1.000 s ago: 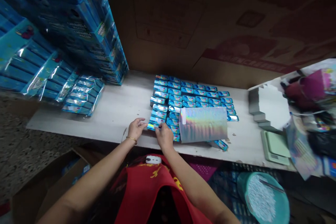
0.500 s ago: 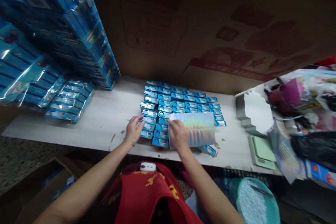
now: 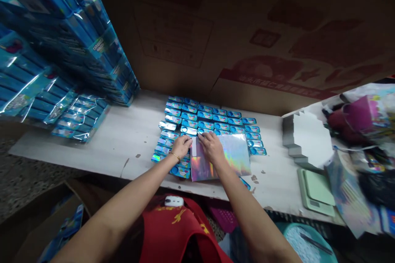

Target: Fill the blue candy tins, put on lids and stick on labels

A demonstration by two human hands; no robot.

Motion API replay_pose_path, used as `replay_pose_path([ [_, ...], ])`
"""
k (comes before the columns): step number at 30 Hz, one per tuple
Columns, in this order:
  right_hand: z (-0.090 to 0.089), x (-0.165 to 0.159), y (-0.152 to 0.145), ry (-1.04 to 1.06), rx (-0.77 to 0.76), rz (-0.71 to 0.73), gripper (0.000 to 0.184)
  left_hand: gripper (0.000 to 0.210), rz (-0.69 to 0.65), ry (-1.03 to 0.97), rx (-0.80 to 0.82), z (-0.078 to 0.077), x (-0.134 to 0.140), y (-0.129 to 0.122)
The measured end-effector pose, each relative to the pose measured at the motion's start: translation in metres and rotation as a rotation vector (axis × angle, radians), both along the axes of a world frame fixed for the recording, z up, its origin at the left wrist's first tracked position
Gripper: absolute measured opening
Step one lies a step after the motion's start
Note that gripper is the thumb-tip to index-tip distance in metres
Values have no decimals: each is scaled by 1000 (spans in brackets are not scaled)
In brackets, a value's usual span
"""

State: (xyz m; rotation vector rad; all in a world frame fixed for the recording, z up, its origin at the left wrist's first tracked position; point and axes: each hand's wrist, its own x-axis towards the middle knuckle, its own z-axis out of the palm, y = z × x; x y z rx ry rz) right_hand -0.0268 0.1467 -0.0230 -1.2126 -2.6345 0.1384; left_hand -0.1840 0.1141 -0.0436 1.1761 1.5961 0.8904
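A shiny holographic sheet (image 3: 237,156) with rainbow reflections lies over the front part of several rows of small blue tins (image 3: 205,125) on the white table. A pale strip runs along its left edge. My left hand (image 3: 181,147), a bracelet on its wrist, pinches the sheet's upper left edge. Bent over the top of the sheet close by, my right hand (image 3: 212,148) has its fingers pressed together on it. What lies beneath the right fingers is hidden. Part of one blue tin pokes out under the sheet's lower right corner.
A large cardboard box (image 3: 173,49) stands behind the tins. Wrapped blue packs (image 3: 82,117) are stacked at left. White cut-out cards (image 3: 308,137), a green scale (image 3: 317,191) and a cluttered heap are at right. A teal tub (image 3: 324,242) sits below the table edge.
My left hand has moved right from the left column of tins to the sheet's edge. My right hand has shifted slightly up the sheet, which has tilted and moved left.
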Motion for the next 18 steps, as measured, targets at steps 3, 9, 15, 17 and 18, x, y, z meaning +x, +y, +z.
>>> replay_pose_path([
  [3, -6, 10, 2, 9, 28, 106, 31, 20, 49, -69, -35, 1, 7, -1],
  [9, 28, 15, -19, 196, -52, 30, 19, 21, 19, 84, 34, 3, 10, -2],
  [15, 121, 37, -46, 552, -343, -160, 9, 23, -25, 400, 237, 1, -5, -11],
  [17, 131, 41, -49, 608, -395, -187, 9, 37, -7, 537, 323, 3, -15, -20],
  [18, 130, 41, -50, 630, -422, -195, 9, 42, -12, 624, 351, 5, -21, -26],
])
